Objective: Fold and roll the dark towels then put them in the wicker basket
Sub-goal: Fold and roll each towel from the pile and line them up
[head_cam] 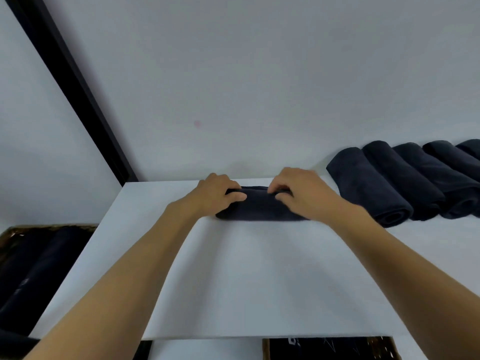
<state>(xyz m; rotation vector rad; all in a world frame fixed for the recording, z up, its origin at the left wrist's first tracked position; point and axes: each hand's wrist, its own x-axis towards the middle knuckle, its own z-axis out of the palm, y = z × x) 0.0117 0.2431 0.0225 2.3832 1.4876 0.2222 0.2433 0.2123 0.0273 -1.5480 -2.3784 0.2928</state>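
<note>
A dark towel (pixel 259 207) is lying rolled up at the far edge of the white worktop (pixel 246 281). The left grip (pixel 215 196) and right grip (pixel 304 196) are curling round its ends. A row of rolled towels (pixel 389 183) is lying at the worktop's far right; the wicker basket (pixel 10 236) is sitting beside its left edge.

Both arms reach forward, left hand (pixel 215 194) and right hand (pixel 301 193) with fingers curled.
</note>
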